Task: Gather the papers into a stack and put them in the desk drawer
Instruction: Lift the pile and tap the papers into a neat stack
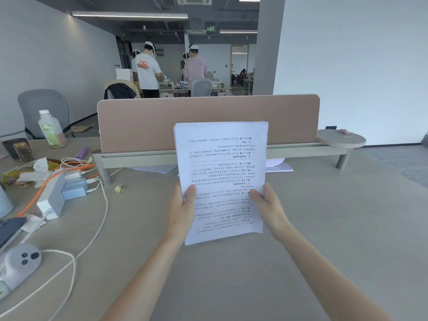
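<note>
A stack of white printed papers (222, 167) stands upright above the grey desk (301, 228), its text upside down to me. My left hand (183, 209) grips the stack's lower left edge with the thumb on the front sheet. My right hand (268, 207) grips the lower right edge the same way. More white sheets (278, 166) lie flat on the desk under the raised shelf behind the stack. No drawer is in view.
A tan divider panel (208, 121) on a low shelf rail (301, 150) crosses the desk behind the papers. At the left lie a power strip (53, 198), chargers, white and orange cables, a bottle (52, 129), a dark cup and a binder clip (119, 188). People stand at far desks.
</note>
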`<state>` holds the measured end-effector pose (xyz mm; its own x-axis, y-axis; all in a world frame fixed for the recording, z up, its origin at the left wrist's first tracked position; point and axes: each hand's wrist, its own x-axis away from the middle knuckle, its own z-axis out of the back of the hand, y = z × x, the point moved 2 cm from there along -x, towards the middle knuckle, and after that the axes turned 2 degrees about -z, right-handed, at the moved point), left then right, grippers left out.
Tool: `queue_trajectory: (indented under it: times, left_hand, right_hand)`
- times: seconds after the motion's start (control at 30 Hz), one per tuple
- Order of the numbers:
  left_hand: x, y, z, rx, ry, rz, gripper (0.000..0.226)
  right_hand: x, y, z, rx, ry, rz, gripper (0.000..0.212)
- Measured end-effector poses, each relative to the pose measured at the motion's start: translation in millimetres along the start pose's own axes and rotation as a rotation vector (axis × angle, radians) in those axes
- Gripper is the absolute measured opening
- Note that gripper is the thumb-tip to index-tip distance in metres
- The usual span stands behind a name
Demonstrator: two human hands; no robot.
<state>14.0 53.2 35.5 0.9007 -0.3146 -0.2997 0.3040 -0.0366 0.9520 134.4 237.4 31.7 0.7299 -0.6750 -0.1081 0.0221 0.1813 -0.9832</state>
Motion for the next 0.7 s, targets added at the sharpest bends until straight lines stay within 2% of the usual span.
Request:
queue_trajectory:
  times: [0.13, 0.33, 0.43, 0.7]
  left_hand:
    - [-5, 3, -10, 0.038, 0.016, 0.044, 0.013]
    - [-2, 2, -44, 0.082, -0.060, 0.109, 0.011]
    - [12, 2, -65, 0.089, -0.097, 0.161, 0.028]
    - [72, 14, -117, 0.089, -0.220, 0.230, 0.030]
  right_hand:
    - [-1, -1, 9, 0.022, 0.011, -0.040, 0.015]
    - [11, -1, 47, 0.027, 0.071, -0.068, 0.014]
    - [26, 2, 73, 0.007, 0.122, -0.088, 0.015]
    - [95, 5, 144, -0.033, 0.260, -0.131, 0.020]
